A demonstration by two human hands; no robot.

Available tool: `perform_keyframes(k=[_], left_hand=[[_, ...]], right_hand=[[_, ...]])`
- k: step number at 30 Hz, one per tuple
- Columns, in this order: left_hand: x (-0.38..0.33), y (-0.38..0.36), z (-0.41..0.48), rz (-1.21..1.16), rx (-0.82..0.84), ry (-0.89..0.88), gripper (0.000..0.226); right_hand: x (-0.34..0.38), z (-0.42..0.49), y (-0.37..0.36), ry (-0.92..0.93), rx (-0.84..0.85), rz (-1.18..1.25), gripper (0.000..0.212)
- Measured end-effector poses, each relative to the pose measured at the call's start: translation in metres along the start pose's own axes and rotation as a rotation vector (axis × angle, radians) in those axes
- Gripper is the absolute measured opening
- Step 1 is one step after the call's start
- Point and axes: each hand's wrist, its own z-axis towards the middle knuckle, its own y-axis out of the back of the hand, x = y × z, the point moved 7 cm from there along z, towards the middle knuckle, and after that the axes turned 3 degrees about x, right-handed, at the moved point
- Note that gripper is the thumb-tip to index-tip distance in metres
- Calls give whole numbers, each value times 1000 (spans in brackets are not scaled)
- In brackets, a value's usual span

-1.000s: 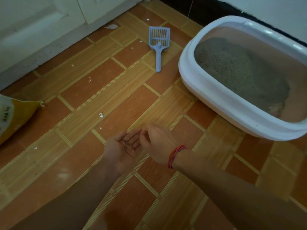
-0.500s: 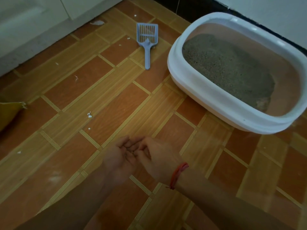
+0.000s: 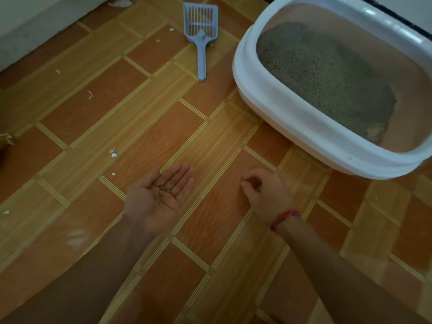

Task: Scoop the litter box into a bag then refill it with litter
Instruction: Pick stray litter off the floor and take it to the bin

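cupping litter grains in left grip, right grip curled apart

We look down on a floor of orange-brown rectangular tiles set between paler wood-grain bands, with thin striped lines marking the joints; the pattern runs diagonally across our view. Small white scraps lie scattered over its left half, and a larger pale scrap sits at the top edge. Along the upper left a white panelled wall base meets the floor; we cannot tell whether it is a door or a cupboard. At the upper right a plain white wall stands above a narrow dark strip. The light is dim and soft; a faint pale sheen shows at the lower left.
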Motion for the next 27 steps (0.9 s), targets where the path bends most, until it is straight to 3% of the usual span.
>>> perform_keyframes(k=[4, 13, 27], left_hand=[[4, -2, 1, 10, -7, 12, 43], [6, 0, 4, 17, -9, 26, 54], [13, 2, 1, 84, -33, 15, 52]], right_hand=[[1, 8, 6, -2, -22, -28, 15], [12, 15, 5, 56, -35, -145, 11], [28, 12, 2, 95, 20, -237, 17]])
